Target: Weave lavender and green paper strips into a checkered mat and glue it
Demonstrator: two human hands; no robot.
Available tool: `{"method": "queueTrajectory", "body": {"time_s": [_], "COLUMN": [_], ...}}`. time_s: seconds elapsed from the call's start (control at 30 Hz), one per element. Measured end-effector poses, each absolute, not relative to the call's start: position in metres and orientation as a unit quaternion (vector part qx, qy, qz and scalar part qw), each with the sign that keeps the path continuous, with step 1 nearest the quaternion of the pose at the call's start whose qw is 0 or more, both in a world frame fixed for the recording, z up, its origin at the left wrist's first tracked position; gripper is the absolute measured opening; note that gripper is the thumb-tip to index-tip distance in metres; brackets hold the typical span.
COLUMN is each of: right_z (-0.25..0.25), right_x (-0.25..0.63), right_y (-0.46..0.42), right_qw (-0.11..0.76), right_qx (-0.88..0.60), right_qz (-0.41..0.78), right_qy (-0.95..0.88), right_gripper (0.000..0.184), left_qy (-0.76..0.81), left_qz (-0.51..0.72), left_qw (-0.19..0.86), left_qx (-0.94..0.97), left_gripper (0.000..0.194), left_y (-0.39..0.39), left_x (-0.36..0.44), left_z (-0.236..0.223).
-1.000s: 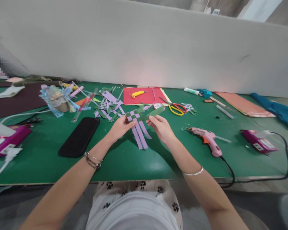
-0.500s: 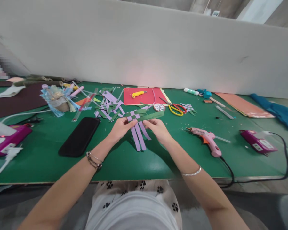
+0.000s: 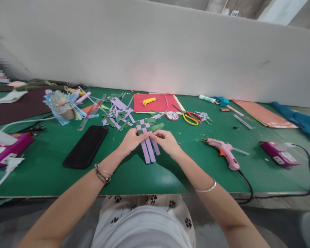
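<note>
Purple and green paper strips (image 3: 147, 151) are woven together in a small check, held above the table between my two hands. Loose purple ends hang toward me, and green ends stick out to the upper right. My left hand (image 3: 131, 139) pinches the weave at its left side, thumb on top. On the other side, my right hand (image 3: 166, 140) has thumb and fingers closed at the right edge of the weave; its fingertips partly cover the strips. Beyond my hands lies a pile of loose purple and green strips (image 3: 119, 112).
A black phone (image 3: 85, 147) lies left of my hands. Behind them are a red sheet (image 3: 142, 107) with a yellow cutter (image 3: 149, 101), a round tin (image 3: 172, 116) and scissors (image 3: 190, 118). At right are a pink glue gun (image 3: 226, 154) and a magenta power strip (image 3: 280, 154).
My right hand has moved slightly left and in toward the weave. The long green strip that reached out over that hand now shows shorter. My left hand stays on the weave.
</note>
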State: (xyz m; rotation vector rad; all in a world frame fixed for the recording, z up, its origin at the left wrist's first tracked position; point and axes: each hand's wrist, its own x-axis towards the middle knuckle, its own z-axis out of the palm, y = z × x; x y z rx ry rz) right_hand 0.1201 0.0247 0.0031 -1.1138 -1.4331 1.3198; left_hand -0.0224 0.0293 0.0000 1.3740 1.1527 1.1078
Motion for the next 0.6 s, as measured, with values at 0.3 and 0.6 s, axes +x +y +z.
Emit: {"method": "queueTrajectory", "body": {"time_s": [0.3, 0.6], "right_z": [0.005, 0.005], "right_x": [0.123, 0.121], "right_y": [0.026, 0.027], "right_qw": [0.485, 0.550], "right_qx": [-0.459, -0.493], "right_qz": [0.565, 0.538], "right_qy": [-0.485, -0.407], "right_gripper": [0.027, 0.028], "left_qy": [0.463, 0.413], "left_qz": [0.431, 0.453], "left_qw": [0.451, 0.613], "left_qx": [0.630, 0.499], "left_gripper": [0.020, 0.041], "left_y": [0.027, 0.026], "left_x": [-0.023, -0.013], "left_z": [0.000, -0.006]}}
